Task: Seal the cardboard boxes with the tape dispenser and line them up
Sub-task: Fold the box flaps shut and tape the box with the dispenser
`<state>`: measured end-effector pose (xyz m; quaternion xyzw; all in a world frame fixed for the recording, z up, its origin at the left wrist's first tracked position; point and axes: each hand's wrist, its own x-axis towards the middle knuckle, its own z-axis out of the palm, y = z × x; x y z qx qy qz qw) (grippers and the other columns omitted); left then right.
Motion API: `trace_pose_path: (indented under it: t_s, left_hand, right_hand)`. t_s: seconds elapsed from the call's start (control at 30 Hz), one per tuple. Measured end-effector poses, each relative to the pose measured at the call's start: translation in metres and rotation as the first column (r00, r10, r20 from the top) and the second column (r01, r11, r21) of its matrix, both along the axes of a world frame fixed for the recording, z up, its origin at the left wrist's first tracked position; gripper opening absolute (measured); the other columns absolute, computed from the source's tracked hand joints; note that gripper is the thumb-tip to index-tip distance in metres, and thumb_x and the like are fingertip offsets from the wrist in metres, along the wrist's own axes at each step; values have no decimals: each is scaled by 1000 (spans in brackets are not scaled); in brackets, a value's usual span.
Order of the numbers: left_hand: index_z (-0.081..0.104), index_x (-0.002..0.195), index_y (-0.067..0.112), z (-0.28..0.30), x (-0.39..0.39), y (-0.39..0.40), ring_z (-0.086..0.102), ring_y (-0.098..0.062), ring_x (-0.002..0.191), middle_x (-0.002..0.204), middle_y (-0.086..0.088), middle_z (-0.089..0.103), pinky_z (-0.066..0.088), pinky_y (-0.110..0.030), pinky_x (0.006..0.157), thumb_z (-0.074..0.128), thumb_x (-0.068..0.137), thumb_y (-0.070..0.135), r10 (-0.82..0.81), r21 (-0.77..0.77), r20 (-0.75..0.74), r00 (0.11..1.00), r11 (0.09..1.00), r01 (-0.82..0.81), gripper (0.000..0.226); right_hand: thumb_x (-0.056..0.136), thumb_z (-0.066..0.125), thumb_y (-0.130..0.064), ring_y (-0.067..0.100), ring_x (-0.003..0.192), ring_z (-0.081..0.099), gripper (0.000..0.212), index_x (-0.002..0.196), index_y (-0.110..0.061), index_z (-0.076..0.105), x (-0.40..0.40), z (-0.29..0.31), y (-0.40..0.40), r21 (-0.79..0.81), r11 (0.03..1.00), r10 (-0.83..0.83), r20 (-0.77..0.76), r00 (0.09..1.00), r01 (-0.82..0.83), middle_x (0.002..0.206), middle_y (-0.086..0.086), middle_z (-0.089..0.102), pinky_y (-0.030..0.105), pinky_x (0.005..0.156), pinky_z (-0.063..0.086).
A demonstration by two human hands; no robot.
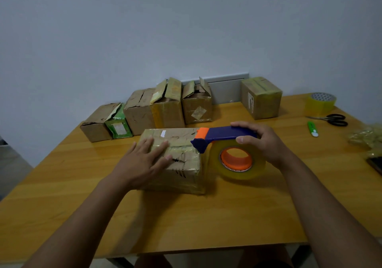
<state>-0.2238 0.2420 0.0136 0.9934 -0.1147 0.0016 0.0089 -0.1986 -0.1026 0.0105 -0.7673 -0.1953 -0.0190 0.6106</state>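
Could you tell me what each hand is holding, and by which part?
The right hand grips the tape dispenser by its blue handle; the left hand only presses flat on the box.

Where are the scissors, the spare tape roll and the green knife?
scissors [336, 119], head view, black handles
spare tape roll [321, 104], head view, yellow side
green knife [312, 129], head view, body
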Motion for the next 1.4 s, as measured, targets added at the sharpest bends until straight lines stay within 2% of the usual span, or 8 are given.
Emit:
trace_pose_path:
  t_s: [0.2, 0.33, 0.47, 0.53, 0.67, 0.73, 0.9, 1.4]
  left_hand:
    - [5, 154, 33, 3, -5, -25, -7, -12, 148, 163, 2, -3, -3, -33, 118, -13, 64, 91, -39, -9, 45, 998, 999, 40, 109]
    - [1, 152, 44, 3, -11, -45, -6, -19, 150, 163, -1, -3, 2, -38, 119, -3, 62, 93, -21, -38, 5, 1000, 999, 22, 102]
    - [3, 156, 25, 6, -13, -66, -5, -14, 149, 163, 3, -4, 3, -36, 119, 9, 65, 96, -58, -18, 33, 998, 998, 58, 115]
    - [-2, 155, 25, 5, -15, -75, -2, -15, 150, 163, 2, -4, 4, -34, 118, 21, 69, 92, -62, -25, 8, 998, 998, 62, 111]
    - [-2, 155, 28, 1, -12, -77, -8, -15, 149, 163, 0, -6, -2, -33, 118, 15, 75, 86, -125, 15, 52, 991, 992, 124, 100]
    - [0, 156, 25, 0, -10, -77, -8, -10, 148, 163, 2, -7, -5, -28, 116, 22, 84, 78, -186, 16, 83, 979, 982, 186, 92]
    - [0, 156, 28, 0, -12, -80, 12, -13, 148, 164, 4, 2, 20, -30, 115, 36, 93, 63, -190, -51, 50, 980, 980, 193, 80]
    - [-5, 154, 39, 4, -13, -82, 13, -15, 148, 163, 10, -4, 29, -37, 112, 33, 96, 62, -150, -27, -4, 989, 988, 150, 73]
  right_hand:
    - [62, 69, -54, 7, 100, 64, 61, 120, -36, 65, -2, -6, 0, 43, 999, -16, -25, 1000, 17, 118, -8, 63, 21, 75, 52]
    - [62, 69, -54, 6, 102, 63, 62, 121, -34, 64, -4, -10, 1, 61, 998, -13, -36, 999, 15, 119, -8, 63, 20, 76, 52]
    - [61, 69, -54, -1, 100, 63, 60, 118, -36, 64, -7, -11, 2, 91, 996, -18, -45, 999, 22, 119, -12, 62, 15, 74, 50]
    - [61, 69, -53, -3, 100, 62, 59, 117, -36, 64, -9, -11, 3, 99, 995, -23, -44, 999, 27, 119, -15, 61, 14, 74, 50]
    - [61, 70, -54, -2, 102, 62, 59, 117, -38, 63, -10, -14, 4, 101, 994, -34, -56, 998, 40, 121, -15, 61, 16, 74, 52]
    - [61, 70, -54, -2, 102, 62, 58, 118, -41, 63, -11, -16, 3, 93, 995, -33, -64, 997, 39, 122, -14, 61, 17, 74, 53]
    - [60, 73, -57, 1, 106, 61, 62, 120, -45, 62, -13, -19, 1, 54, 998, -25, -77, 997, 29, 126, -14, 58, 21, 77, 53]
    - [57, 75, -54, -5, 103, 58, 63, 118, -49, 64, -32, -7, -46, -63, 998, -21, -55, 998, 18, 121, -24, 59, 15, 73, 50]
